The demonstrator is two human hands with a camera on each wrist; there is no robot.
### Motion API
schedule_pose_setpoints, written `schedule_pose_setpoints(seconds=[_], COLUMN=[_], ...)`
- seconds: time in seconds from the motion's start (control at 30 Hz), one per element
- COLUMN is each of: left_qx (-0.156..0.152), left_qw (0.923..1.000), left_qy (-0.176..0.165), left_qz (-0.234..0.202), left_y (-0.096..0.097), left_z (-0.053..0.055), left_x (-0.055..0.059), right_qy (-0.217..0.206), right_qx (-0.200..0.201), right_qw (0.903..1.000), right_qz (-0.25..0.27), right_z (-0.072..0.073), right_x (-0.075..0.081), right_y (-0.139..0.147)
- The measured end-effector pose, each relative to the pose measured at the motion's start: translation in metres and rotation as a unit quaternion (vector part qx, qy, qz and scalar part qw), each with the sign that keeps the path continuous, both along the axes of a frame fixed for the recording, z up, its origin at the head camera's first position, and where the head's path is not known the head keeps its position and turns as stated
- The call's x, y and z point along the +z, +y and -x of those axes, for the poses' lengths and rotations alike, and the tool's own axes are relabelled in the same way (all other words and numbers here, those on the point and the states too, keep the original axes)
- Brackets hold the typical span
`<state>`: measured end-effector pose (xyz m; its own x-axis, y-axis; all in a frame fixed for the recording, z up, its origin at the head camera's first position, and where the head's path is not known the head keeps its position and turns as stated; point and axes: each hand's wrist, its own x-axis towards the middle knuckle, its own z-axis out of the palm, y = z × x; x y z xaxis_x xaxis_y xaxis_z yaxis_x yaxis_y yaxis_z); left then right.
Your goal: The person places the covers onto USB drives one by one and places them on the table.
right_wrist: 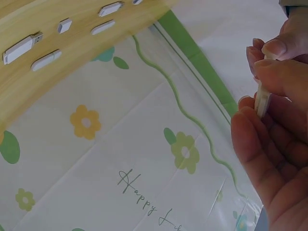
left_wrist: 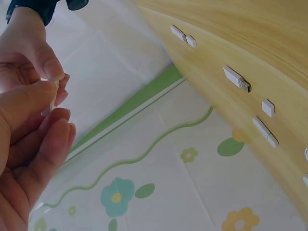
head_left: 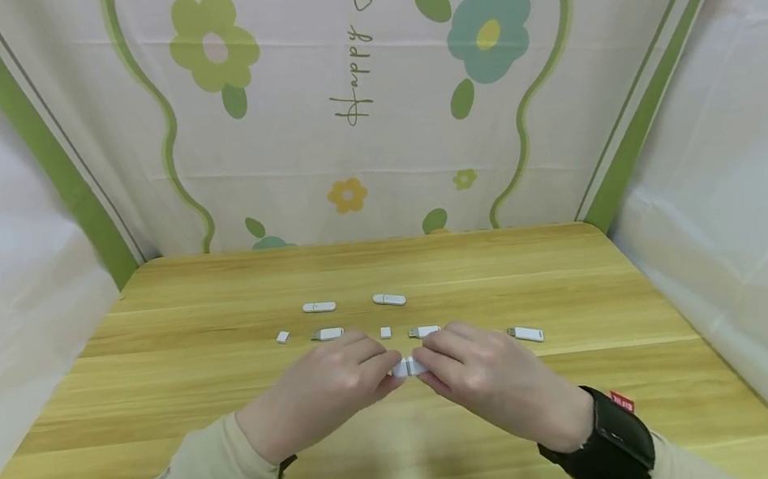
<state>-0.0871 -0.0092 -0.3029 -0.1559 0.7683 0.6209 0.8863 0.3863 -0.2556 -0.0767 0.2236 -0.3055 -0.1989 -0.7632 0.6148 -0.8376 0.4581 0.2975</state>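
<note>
In the head view, my two hands meet over the middle of the table. My left hand [head_left: 327, 391] pinches the left end of a small white USB stick [head_left: 410, 366] between thumb and fingers. The right hand [head_left: 499, 375] pinches its other end, and a seam shows between the two grips. Most of the stick is hidden by fingertips; in the right wrist view a pale sliver of it [right_wrist: 262, 98] shows. Just beyond the hands lie an uncapped USB stick [head_left: 423, 332], partly covered by the right fingers, and a loose white cap [head_left: 386, 332].
Farther back on the wooden table [head_left: 229, 294] lie two closed USB sticks, one left [head_left: 319, 307] and one right [head_left: 389, 300]. An uncapped stick [head_left: 328, 334] and a cap [head_left: 283, 337] sit left; another uncapped stick [head_left: 526, 334] is right. Flower-printed cloth [head_left: 306, 160] hangs behind.
</note>
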Motion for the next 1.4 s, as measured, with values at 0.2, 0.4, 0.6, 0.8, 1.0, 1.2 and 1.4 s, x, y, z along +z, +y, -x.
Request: schedule_pose_setpoints(seconds=[0.2, 0.4, 0.6, 0.8, 1.0, 1.2, 1.4], left_qx=[-0.012, -0.023, -0.024, -0.021, -0.023, -0.019, 0.007], left_qw=[0.9997, 0.9991, 0.9986, 0.9994, 0.9993, 0.9959, 0.9897], left_qy=[0.009, 0.022, 0.032, 0.004, -0.026, -0.086, -0.138], left_qz=[0.019, 0.027, 0.035, 0.028, 0.017, 0.023, 0.04], left_y=[0.002, 0.003, 0.004, 0.007, 0.012, 0.019, 0.027], left_z=[0.003, 0.006, 0.007, 0.01, 0.02, 0.036, 0.055], left_x=[0.002, 0.002, 0.001, -0.001, -0.006, -0.008, -0.007], right_qy=[0.017, 0.025, 0.02, 0.005, -0.007, -0.033, -0.072], right_qx=[0.002, 0.008, 0.011, 0.007, -0.017, -0.038, -0.051], right_qw=[0.9999, 0.9996, 0.9996, 0.9999, 0.9997, 0.9985, 0.9958], right_qz=[-0.002, -0.01, -0.018, -0.011, -0.014, -0.018, -0.022], right_z=[-0.002, -0.002, -0.001, 0.002, 0.008, 0.022, 0.042], right_x=[0.001, 0.003, 0.002, 0.002, 0.0, -0.005, -0.005], right_y=[0.001, 0.002, 0.005, 0.007, 0.01, 0.015, 0.022])
